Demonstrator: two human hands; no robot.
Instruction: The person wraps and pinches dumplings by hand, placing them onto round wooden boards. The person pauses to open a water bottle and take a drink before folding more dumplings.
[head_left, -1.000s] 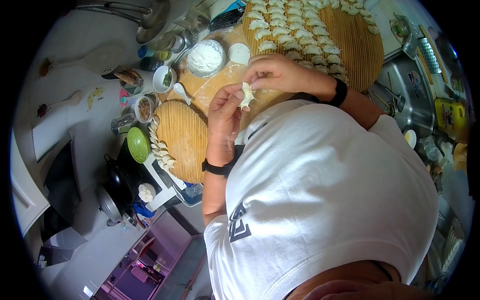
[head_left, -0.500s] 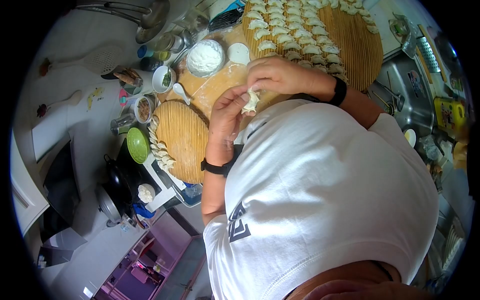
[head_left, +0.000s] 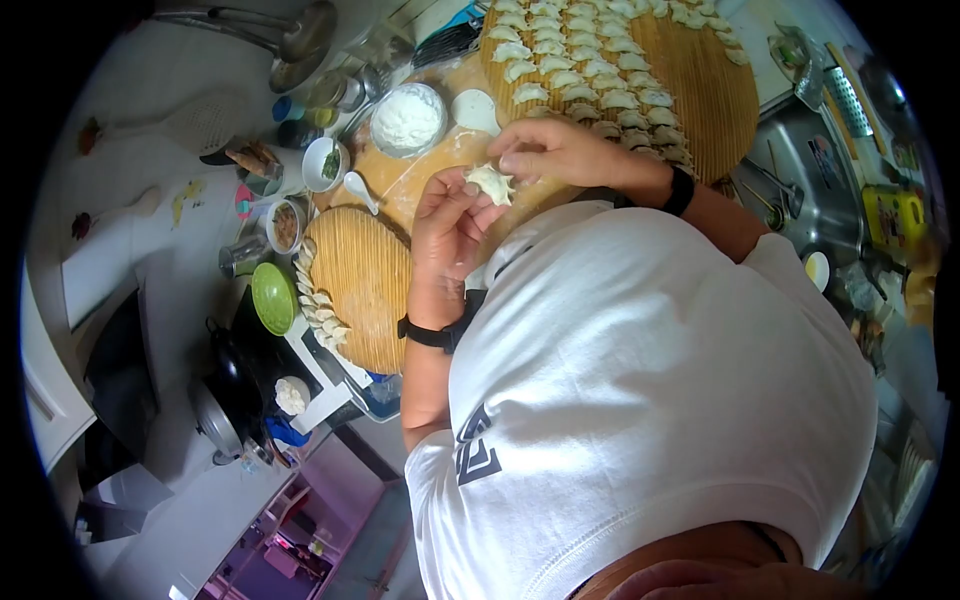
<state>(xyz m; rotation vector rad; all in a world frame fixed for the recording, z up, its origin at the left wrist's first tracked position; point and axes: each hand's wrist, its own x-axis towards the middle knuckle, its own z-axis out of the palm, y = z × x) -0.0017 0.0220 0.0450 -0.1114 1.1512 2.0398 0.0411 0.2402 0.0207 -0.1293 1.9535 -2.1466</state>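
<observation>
L hand [head_left: 447, 222] has a dumpling [head_left: 490, 185] pinched in its fingers, nr the flour bowl [head_left: 376, 134]. R hand [head_left: 552, 150] is just beside it; can't tell if its fingers are shut. Lots more dumplings [head_left: 565, 79] sit on the big round tray [head_left: 715, 110].

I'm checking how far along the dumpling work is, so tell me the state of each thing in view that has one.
Dumpling: folded, edge ruffled
Left hand: holding the dumpling
Right hand: beside it, contact unclear
Round wrapper: flat, unfolded
Flour bowl: uncovered, well filled
Greens bowl: uncovered, partly filled
Large board: partly covered with dumplings
Smaller board: dumplings along its left edge
</observation>
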